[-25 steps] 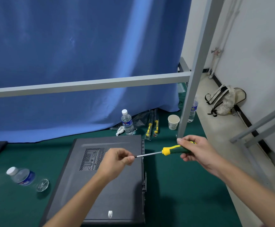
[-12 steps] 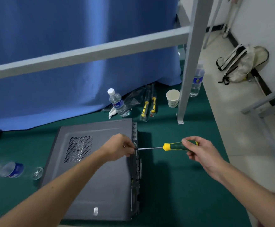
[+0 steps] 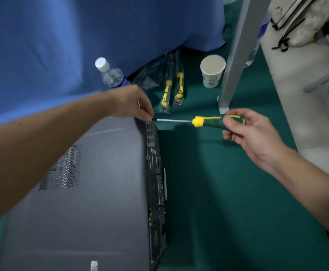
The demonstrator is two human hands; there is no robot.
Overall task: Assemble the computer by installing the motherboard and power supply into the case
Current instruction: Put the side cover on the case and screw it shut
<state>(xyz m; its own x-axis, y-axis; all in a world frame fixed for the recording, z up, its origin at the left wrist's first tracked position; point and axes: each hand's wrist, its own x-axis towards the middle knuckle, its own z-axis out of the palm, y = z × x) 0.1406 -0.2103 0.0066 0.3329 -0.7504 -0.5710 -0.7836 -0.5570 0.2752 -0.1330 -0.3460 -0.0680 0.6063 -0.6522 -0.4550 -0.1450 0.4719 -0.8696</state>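
A dark grey computer case lies on its side on the green table, its vented side panel facing up and its rear port panel facing right. My right hand grips the green and yellow handle of a screwdriver, held level with its tip at the case's far rear corner. My left hand rests on that corner, fingertips pinched at the screwdriver tip; whatever they pinch is hidden. The motherboard and power supply are out of sight inside the case.
A water bottle stands behind the case by the blue curtain. Two bagged yellow screwdrivers and a paper cup lie farther back. A grey metal post stands on the table beside the cup. A bag lies on the floor at right.
The view has dropped and moved closer to the case. Both hands have moved to the case's far rear corner, bringing the screwdriver tip against it.
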